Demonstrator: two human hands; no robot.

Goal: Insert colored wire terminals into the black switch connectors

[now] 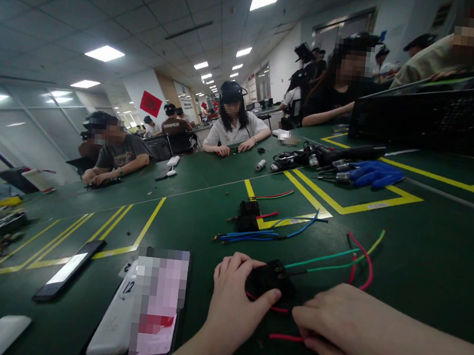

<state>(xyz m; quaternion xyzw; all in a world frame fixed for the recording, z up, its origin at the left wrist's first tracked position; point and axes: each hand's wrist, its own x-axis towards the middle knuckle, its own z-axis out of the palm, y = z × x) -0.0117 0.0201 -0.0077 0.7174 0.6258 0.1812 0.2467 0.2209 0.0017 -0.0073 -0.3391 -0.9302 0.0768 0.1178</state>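
My left hand [235, 299] grips a small black block [269, 278] on the green table [422, 265], with thumb and fingers closed round it. Green wires [330, 260] and a red wire [362, 258] run out of the block to the right. My right hand [332, 323] lies just right of the block with its fingers pinched on a red wire [285, 337] at the table surface. Farther back lie a second black block [249, 212] and a bundle of blue wires [256, 235].
Two phones [68, 270] [158, 305] and a white pack [114, 323] lie at my left. Blue gloves [375, 172] and tools [306, 159] sit at the back right, beside a black crate [433, 116]. Several people sit round the table. Yellow lines mark its surface.
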